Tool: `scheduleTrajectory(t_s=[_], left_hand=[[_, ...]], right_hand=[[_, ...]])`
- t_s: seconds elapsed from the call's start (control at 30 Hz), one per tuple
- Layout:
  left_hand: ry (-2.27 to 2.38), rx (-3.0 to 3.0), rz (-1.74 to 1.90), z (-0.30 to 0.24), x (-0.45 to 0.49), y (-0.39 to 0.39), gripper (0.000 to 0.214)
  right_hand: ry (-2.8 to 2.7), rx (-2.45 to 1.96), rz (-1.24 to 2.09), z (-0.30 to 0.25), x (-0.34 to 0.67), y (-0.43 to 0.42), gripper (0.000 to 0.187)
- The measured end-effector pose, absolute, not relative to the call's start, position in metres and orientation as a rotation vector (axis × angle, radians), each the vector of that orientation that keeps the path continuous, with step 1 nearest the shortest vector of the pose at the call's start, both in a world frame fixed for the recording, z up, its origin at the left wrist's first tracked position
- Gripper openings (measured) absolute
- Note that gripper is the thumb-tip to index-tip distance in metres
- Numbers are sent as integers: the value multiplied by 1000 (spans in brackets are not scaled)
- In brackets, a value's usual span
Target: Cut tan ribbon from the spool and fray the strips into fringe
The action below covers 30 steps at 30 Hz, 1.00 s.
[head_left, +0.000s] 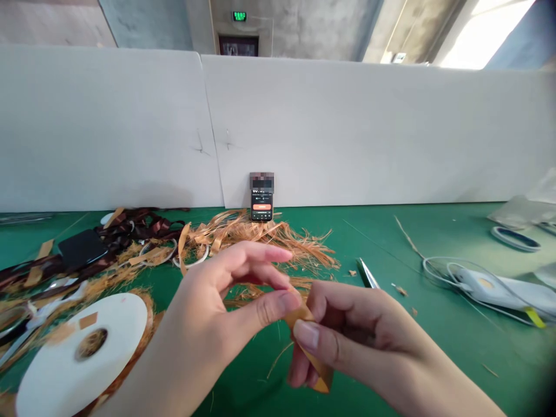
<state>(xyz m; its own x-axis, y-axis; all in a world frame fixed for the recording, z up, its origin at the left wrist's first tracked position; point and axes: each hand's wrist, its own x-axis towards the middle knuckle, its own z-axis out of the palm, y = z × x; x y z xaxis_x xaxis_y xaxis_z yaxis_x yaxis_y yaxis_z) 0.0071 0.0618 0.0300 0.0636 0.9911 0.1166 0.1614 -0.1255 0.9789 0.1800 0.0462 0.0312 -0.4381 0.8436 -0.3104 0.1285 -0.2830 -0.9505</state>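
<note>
Above the green mat, my left hand (221,307) and my right hand (347,341) meet at a short orange tape strip (313,347). My right thumb and fingers grip the strip, and its lower end sticks out below them. My left thumb and fingertips pinch its upper end, hiding part of it. Behind my hands lies a pile of frayed orange fibres (260,237), with some strands showing under my fingers. A white tape spool (82,353) sits near my left forearm.
Metal tweezers or scissors (367,273) lie right of my hands. Further left are dark ribbon (139,226) and a black pad (82,249). A phone (262,200) stands against a white partition (347,127). A white corded device (495,289) lies on the right of the green mat (434,347).
</note>
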Motion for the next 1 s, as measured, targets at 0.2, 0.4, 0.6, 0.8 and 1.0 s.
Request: scheduleTrajectory(t_s=[0.2,0.4,0.6,0.8,1.0], left_hand=[[1307,1456,1276,29,2,66,18],[1305,1524,1173,33,4,61,29],[1320,1511,1266,32,2,63,15],[1254,1674,1279,30,-3,64,18],[1057,1650,1100,31,5,60,3]], right_hand=[[-1426,-1286,1738,33,181,46,37],[-1432,-1259,1752,34,182,47,34],[-1434,-1265,1731,33,181,47,35],[-1191,-1056,1941,32,185,49,32],[-933,-725,2345,26,190,54,21]])
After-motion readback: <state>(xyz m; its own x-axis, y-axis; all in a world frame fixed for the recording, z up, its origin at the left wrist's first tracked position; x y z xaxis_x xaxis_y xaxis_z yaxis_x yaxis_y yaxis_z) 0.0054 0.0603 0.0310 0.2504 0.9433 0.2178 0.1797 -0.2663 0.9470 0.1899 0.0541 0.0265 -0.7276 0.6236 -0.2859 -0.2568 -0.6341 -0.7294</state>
